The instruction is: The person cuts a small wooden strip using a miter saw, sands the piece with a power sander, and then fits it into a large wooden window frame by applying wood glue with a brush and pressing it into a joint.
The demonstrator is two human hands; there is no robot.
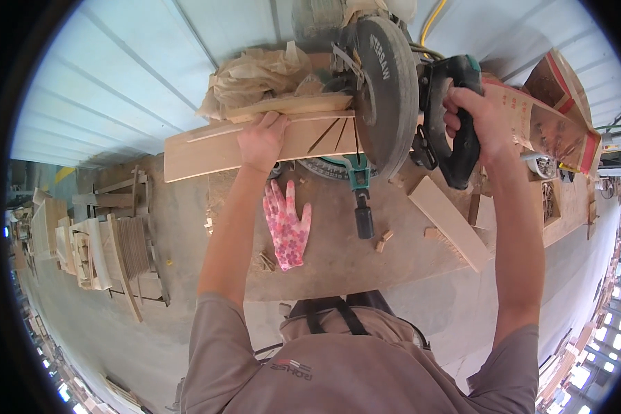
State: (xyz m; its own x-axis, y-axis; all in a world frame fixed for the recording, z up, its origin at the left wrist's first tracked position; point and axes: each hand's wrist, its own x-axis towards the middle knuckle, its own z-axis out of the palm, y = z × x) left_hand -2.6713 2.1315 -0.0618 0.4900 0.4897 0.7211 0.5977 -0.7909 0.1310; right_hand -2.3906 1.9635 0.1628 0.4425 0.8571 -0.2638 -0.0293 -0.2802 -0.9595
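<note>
My right hand (477,119) is wrapped round the black handle (464,162) of a miter saw. The saw's large round guard (392,103) stands just left of that hand, in front of my body; whether the blade touches wood cannot be seen. A wide, pale wooden board (203,153) lies across the saw's base and runs out to the left. My left hand (262,140) grips this board, its fingers bent over the far edge by the fence, well left of the guard. Dark slots show in the surface beside the guard.
A pink flowered glove (288,231) lies on the workbench (252,279), near the saw's front lock knob (363,222). Right of it rests a loose plank (450,224) among wood scraps. Crumpled paper (255,79) is piled behind the board; a printed sack (555,127) stands at right.
</note>
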